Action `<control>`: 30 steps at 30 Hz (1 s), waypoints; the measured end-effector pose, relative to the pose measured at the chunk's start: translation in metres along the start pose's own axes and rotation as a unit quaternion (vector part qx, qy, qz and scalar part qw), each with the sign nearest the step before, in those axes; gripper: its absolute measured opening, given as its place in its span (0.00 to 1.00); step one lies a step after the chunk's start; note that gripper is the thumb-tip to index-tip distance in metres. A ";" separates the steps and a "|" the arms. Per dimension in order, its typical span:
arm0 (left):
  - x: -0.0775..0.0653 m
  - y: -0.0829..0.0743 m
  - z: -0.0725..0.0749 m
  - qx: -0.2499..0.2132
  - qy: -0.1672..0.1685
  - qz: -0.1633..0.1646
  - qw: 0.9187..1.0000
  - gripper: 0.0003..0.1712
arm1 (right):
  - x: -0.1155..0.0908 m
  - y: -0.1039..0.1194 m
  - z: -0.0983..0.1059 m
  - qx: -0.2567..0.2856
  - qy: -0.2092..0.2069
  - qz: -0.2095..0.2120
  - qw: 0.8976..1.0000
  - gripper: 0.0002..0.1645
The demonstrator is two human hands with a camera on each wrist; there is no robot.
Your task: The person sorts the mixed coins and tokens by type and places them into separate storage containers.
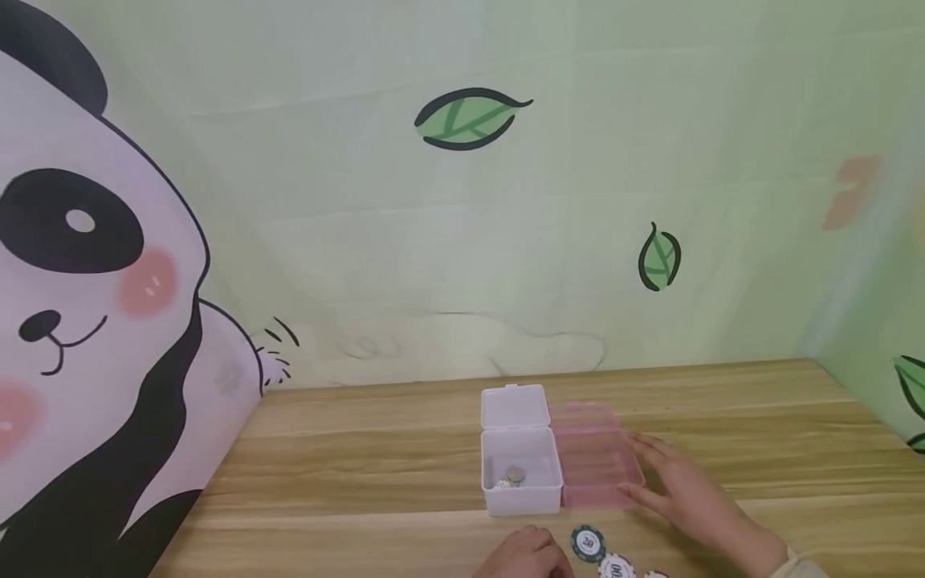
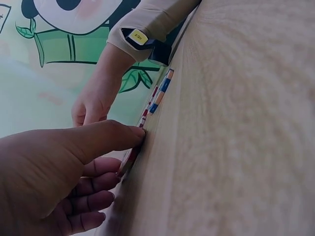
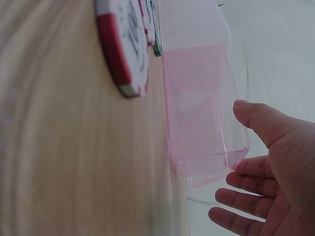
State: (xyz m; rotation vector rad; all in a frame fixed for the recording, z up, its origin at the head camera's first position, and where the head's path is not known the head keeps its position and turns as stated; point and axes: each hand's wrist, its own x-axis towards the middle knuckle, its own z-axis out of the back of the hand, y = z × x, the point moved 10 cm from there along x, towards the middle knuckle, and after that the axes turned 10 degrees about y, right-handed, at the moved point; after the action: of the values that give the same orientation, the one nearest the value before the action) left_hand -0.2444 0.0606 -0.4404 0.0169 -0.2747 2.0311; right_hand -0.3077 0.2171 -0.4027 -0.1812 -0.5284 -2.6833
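While the left hand (image 1: 525, 554) works low at the near side of the pale wood-grain bench (image 1: 361, 482), the right hand (image 1: 690, 490) is at the right end of a translucent pink plastic box (image 1: 596, 474). Right hand: fingers extended and spread apart, thumb at the rim by the near corner, forefinger at the far corner, so the hand straddles that end. Left hand: thumb and forefinger pinching a reddish round chip (image 2: 129, 161), seen edge-on close to the bench surface in the left wrist view; markings unreadable; the other fingers bend loosely below. Near that pinch, a blue, orange and white round chip (image 2: 161, 92) is also seen edge-on. Immediately left of the pink box, apparently touching it, stands a white plastic rectangular box (image 1: 523, 502), upright, its white hinged lid (image 1: 515, 407) thrown back toward the wall; a few silvery coins (image 1: 515, 475) lie on its floor. In front of the two boxes: a dark green chip marked 20 (image 1: 588, 544), flat on the bench, and just beside it a white chip with a number ending in 00 (image 1: 617, 568); whether their edges touch, cannot tell. From the right wrist, a thick white chip with a red edge patch (image 3: 129, 49) shows nearest the camera. Behind everything hangs a pale green backdrop (image 1: 325, 160) printed with a panda (image 1: 166, 209) and leaves.
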 end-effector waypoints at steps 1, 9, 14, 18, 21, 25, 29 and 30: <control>0.000 0.001 -0.001 -0.005 0.008 0.007 1.000 0.04 | 0.000 0.000 0.000 0.001 0.000 0.000 1.000 0.40; 0.000 -0.003 0.010 0.017 -0.008 0.007 1.000 0.06 | 0.001 0.003 0.001 -0.003 -0.005 0.010 1.000 0.40; 0.002 -0.010 0.026 0.066 -0.025 -0.001 0.997 0.09 | 0.001 0.002 0.002 0.001 -0.006 0.011 1.000 0.39; 0.007 -0.011 0.037 0.066 -0.014 0.016 0.998 0.13 | 0.000 0.002 0.002 0.002 -0.009 0.011 1.000 0.39; 0.010 -0.011 0.044 0.060 -0.009 0.031 0.998 0.16 | 0.000 0.003 0.003 0.000 -0.011 0.012 1.000 0.39; 0.017 -0.013 0.052 0.076 -0.009 0.042 0.996 0.18 | 0.000 0.003 0.003 -0.001 -0.014 0.016 1.000 0.39; 0.023 -0.013 0.063 0.095 -0.027 0.049 0.994 0.19 | 0.000 0.003 0.004 -0.001 -0.018 0.019 1.000 0.39; 0.025 -0.011 0.066 0.088 -0.028 0.054 0.994 0.19 | 0.000 0.003 0.004 -0.001 -0.019 0.020 1.000 0.39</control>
State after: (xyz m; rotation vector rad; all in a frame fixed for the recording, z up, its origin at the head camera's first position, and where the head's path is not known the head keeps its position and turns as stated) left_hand -0.2532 0.0739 -0.3711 0.1723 -0.1318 2.1594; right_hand -0.3059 0.2158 -0.3984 -0.2418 -0.5277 -2.6469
